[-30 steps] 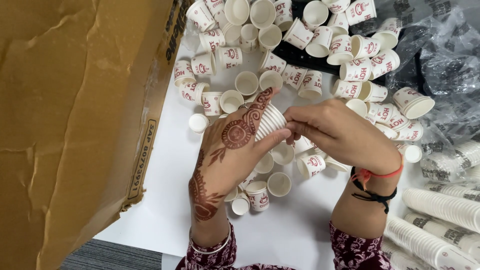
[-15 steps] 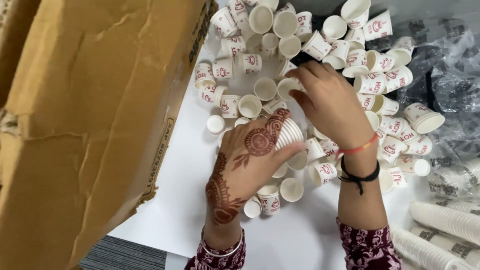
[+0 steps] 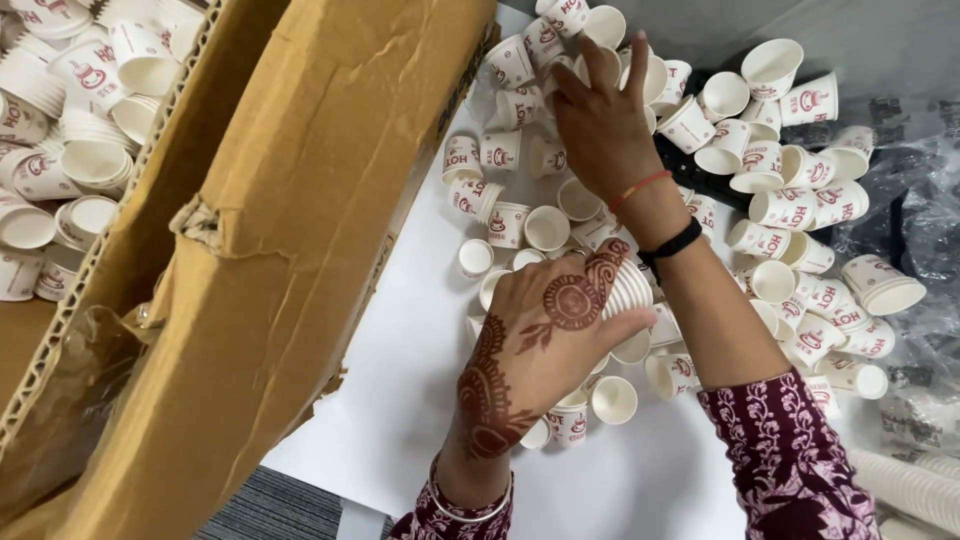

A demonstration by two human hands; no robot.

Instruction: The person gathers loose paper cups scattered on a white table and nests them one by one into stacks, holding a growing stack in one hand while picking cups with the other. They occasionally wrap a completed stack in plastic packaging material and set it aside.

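A white table (image 3: 400, 400) carries many small paper cups (image 3: 790, 210) — white with red print, lying scattered. At its edge below, grey floor (image 3: 270, 505) shows. On the left stands a big brown carton (image 3: 300, 230), its flap open, with more cups inside (image 3: 70, 130). Crumpled clear plastic (image 3: 925, 230) lies at the right. The left hand (image 3: 545, 345) is closed around a cup stack (image 3: 627, 290) — held above the table. The right hand (image 3: 600, 120) reaches with spread fingers onto the far cups, gripping nothing that I can see.
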